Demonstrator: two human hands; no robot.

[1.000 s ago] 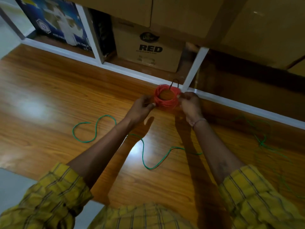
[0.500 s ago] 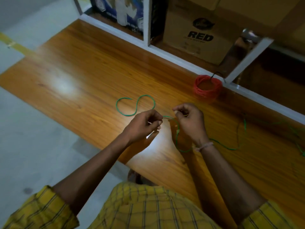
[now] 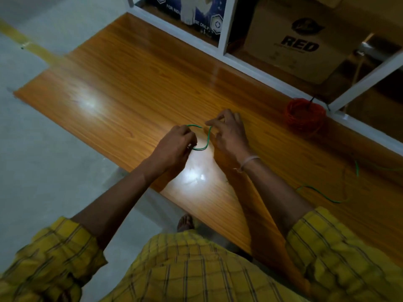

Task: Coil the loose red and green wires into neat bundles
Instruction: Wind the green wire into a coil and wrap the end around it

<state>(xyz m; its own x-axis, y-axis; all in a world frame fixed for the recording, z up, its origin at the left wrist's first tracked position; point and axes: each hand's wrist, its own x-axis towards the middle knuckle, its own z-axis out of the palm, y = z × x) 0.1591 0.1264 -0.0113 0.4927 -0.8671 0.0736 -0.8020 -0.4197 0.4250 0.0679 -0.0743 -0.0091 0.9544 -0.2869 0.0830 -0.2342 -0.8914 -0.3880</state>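
Clad in a yellow shirt checked with thin dark lines; sleeves rolled up (bunched in folds near the elbows), left sleeve and right sleeve alike; forearms bare below; a thin pale band around the right wrist; a foot in a sandal showing below the shirt front.

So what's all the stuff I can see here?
red coil: 1, red, on table, far right by the white frame
green wire: 1, green, loop between the hands, rest trails across table at right
table: 1, orange wood, centre
box: 1, brown, says RED, on shelf behind table
blue box: 1, blue and white, shelf, left of brown box
frame: 1, white, behind table
floor: grey, left
left hand: pinches green wire
right hand: pinches green wire
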